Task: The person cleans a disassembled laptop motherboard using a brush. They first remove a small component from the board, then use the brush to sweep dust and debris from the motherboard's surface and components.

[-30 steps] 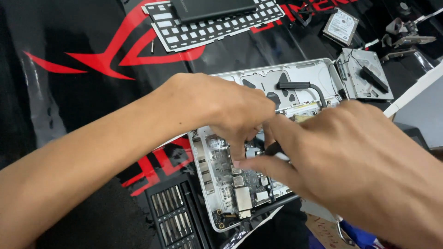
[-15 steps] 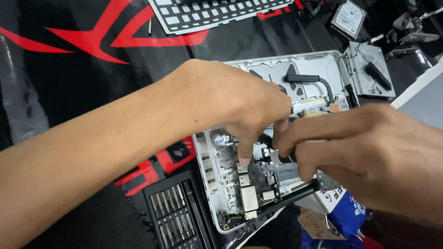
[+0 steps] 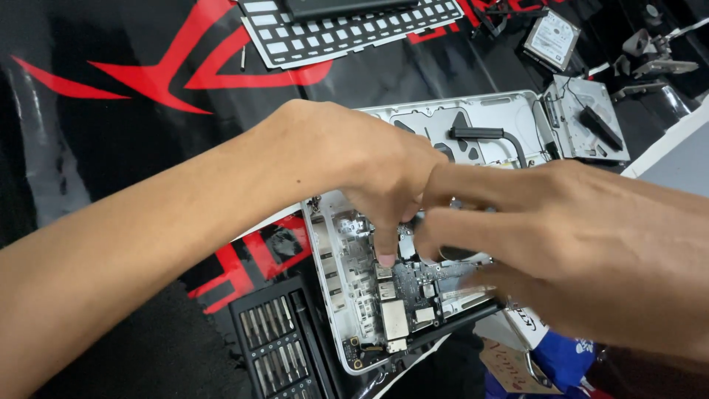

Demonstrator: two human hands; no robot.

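An opened white laptop shell (image 3: 491, 111) lies on the mat with its logic board (image 3: 413, 288) exposed at the near end. My left hand (image 3: 362, 174) reaches in from the left, and its index fingertip presses down on the board beside the metal port blocks. Its other fingers are curled against my right hand, and what they hold is hidden. My right hand (image 3: 546, 229) comes from the right and covers the middle of the board. Its fingers close around a dark tool (image 3: 458, 253) that is mostly hidden.
A black case of screwdriver bits (image 3: 277, 343) lies at the near left. A keyboard frame (image 3: 332, 33) sits at the back. A hard drive (image 3: 548, 35), an optical drive (image 3: 587, 122) and metal hinges (image 3: 653, 55) lie at the back right. A blue bag (image 3: 572, 355) lies at the near right.
My right hand has moved left and lower over the board, and now covers more of it. My left index finger stays pressed on the same spot. The view shifted slightly.
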